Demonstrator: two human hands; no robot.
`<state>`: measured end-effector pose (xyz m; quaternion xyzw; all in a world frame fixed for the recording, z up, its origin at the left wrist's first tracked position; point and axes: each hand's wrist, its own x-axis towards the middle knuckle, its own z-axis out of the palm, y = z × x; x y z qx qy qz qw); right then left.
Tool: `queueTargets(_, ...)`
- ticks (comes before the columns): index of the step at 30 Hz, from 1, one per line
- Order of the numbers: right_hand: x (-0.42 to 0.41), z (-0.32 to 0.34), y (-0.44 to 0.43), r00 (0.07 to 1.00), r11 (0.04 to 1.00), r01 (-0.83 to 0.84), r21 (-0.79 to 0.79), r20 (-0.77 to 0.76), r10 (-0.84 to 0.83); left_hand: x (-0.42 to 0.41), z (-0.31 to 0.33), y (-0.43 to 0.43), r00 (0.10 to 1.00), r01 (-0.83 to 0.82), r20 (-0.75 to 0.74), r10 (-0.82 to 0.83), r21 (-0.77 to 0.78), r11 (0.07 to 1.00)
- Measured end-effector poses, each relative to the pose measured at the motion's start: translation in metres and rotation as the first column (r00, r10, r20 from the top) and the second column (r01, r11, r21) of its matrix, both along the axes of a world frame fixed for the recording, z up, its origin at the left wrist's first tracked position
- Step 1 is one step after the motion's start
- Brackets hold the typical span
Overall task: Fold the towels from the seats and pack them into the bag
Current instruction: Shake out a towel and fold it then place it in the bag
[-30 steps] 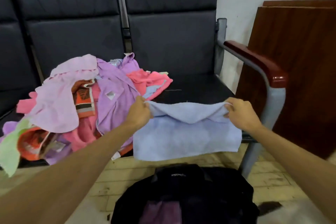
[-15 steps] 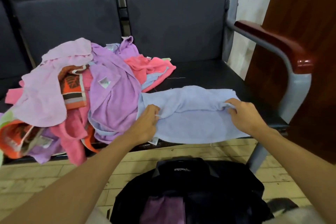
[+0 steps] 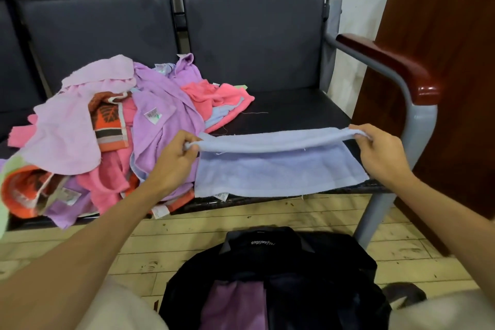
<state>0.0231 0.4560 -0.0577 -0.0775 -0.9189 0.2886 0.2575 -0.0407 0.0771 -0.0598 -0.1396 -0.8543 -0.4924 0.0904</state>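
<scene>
Both hands pinch the far edge of the light blue towel (image 3: 278, 169): the left hand (image 3: 175, 158) grips one corner, the right hand (image 3: 380, 151) the other, lifting that edge over the half lying flat on the seat (image 3: 294, 110). To fold it cleanly, bring both corners evenly onto the near hem. Left of the towel sits the unfolded pile (image 3: 107, 128); below it, on the wooden floor (image 3: 187, 236), the open black bag (image 3: 281, 276).

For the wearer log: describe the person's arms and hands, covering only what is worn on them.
Both forearms are bare up to the frame's bottom edge: no sleeves show. The left hand and the right hand carry no gloves, and no watch, bracelet or ring is visible. Pale cloth shows at the bottom corners, but what it belongs to cannot be told.
</scene>
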Motion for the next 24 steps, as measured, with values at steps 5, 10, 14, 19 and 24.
queueTargets(5, 0.020, 0.002, 0.005, 0.995, 0.997, -0.070, 0.038, 0.076, 0.067, 0.018, 0.008, -0.006, 0.995, 0.094, -0.004, -0.097, -0.234, 0.968)
queueTargets(10, 0.029, -0.001, 0.007, 0.933, 0.997, -0.073, 0.017, 0.353, 0.063, 0.028, 0.006, -0.008, 0.951, 0.248, 0.274, -0.146, -0.387, 0.888)
queueTargets(14, 0.022, -0.006, 0.006, 0.934, 0.999, -0.023, 0.034, 0.356, 0.010, 0.021, 0.001, -0.001, 0.988, 0.122, 0.144, -0.064, -0.439, 0.890)
queueTargets(19, 0.006, -0.017, 0.003, 0.963, 0.995, 0.073, 0.065, 0.254, -0.087, -0.002, -0.013, 0.004, 0.973, -0.058, 0.158, 0.168, -0.537, 0.841)
queueTargets(24, -0.008, -0.022, 0.002, 0.903, 0.975, 0.204, 0.082, 0.368, -0.220, -0.017, -0.014, 0.008, 0.922, -0.035, 0.284, 0.261, -0.611, 0.791)
